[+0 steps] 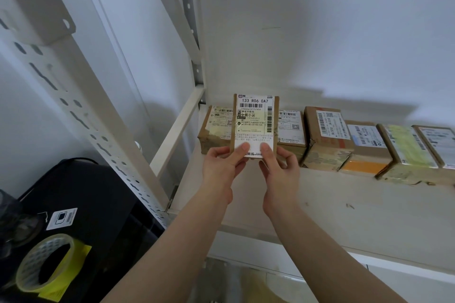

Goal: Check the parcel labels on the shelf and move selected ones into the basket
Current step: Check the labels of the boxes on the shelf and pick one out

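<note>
You hold small brown cardboard parcel with white label (pixel 255 125) upright above white metal shelf (pixel 320 206), label toward you for reading. Left hand (pixel 221 167) and right hand (pixel 278 170) pinch its bottom edge, thumbs low, barcode uncovered. Row of taped cardboard parcels (pixel 369 140) waits behind. Basket not visible.

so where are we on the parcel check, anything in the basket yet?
Done: cannot tell; no basket is clearly in view. In hand: left hand and right hand hold one parcel upright by its lower edge, label "133 R06 0A7" facing the camera, so it's being checked. Left: a row of parcels sits along the shelf, none picked up.
</note>
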